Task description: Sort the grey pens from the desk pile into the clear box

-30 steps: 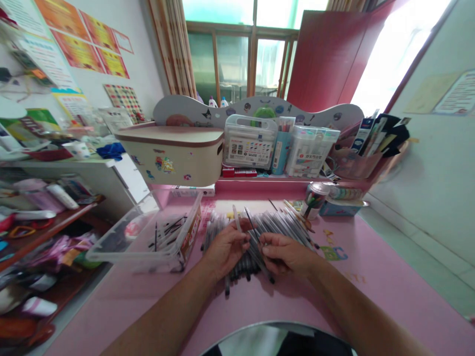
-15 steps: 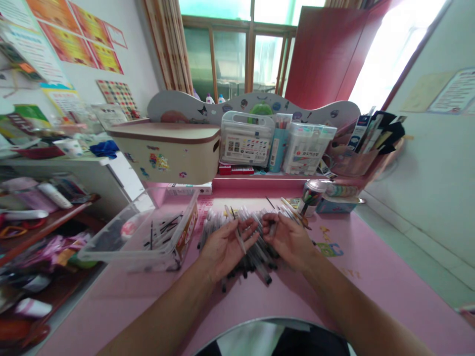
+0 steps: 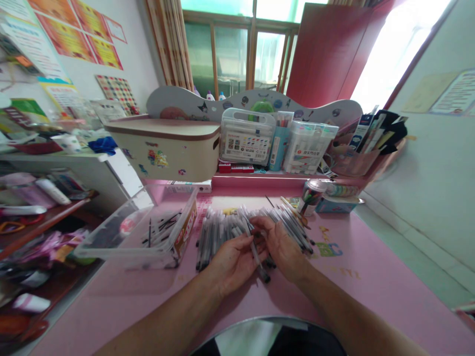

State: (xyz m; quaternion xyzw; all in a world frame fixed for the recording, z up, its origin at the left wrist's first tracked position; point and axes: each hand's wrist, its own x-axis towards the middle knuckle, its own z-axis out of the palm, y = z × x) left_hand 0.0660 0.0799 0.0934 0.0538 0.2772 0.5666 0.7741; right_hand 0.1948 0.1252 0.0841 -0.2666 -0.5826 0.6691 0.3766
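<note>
A clear pen with a dark cap (image 3: 263, 275) slants across my left hand (image 3: 233, 262), whose thumb and fingers close around it. My right hand (image 3: 287, 249) is beside it, palm turned inward and fingers curled together at the pen's upper part; what lies inside those fingers is hidden. Beneath and behind both hands, many clear pens with dark ends lie side by side. One group of pens (image 3: 211, 240) is left of my hands, another group of pens (image 3: 293, 225) to the right.
A clear plastic box (image 3: 111, 254) holding thin dark refills (image 3: 163, 230) stands at the left. Behind are a lidded cream bin (image 3: 166, 158), a marker case (image 3: 247, 141) and a pink holder (image 3: 351, 160). A jar (image 3: 311, 195) stands at the right on the pink desk (image 3: 371, 296).
My hands have come closer together and lower, toward the desk. My left hand has moved right, uncovering the left group of pens. My right fingers now meet the pen at my left hand.
</note>
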